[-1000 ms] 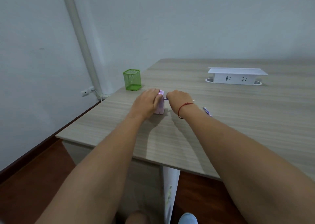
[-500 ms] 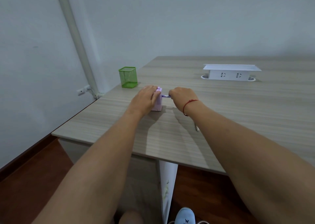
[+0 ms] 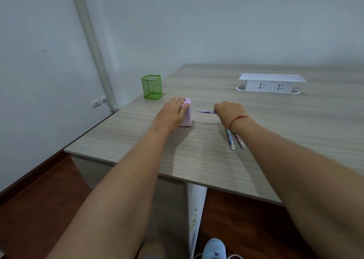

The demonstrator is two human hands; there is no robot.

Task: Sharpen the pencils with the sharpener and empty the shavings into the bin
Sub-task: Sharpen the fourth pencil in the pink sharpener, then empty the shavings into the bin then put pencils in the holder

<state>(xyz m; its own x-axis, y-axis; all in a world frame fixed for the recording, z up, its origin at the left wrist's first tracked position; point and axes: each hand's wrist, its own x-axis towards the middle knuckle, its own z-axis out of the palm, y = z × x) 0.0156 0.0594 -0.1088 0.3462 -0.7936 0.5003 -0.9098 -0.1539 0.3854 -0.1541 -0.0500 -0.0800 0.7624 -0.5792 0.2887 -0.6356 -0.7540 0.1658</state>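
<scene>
Left hand (image 3: 173,112) wraps over the top and near side of the pale pink box-shaped plastic sharpener (image 3: 186,118), which stands upright on the grey wood-grain table (image 3: 295,132). At its 3 o'clock, the right hand (image 3: 229,111) pinches a purple patterned pencil (image 3: 206,112), held level, tip toward the sharpener but apart from it. A blue patterned pencil (image 3: 230,139) and a pink patterned pencil (image 3: 240,141) lie side by side at 5 o'clock of the right hand. A green square wire-mesh cup (image 3: 151,87) stands at the sharpener's 11 o'clock, a white socket box (image 3: 269,84) at its 2 o'clock.
</scene>
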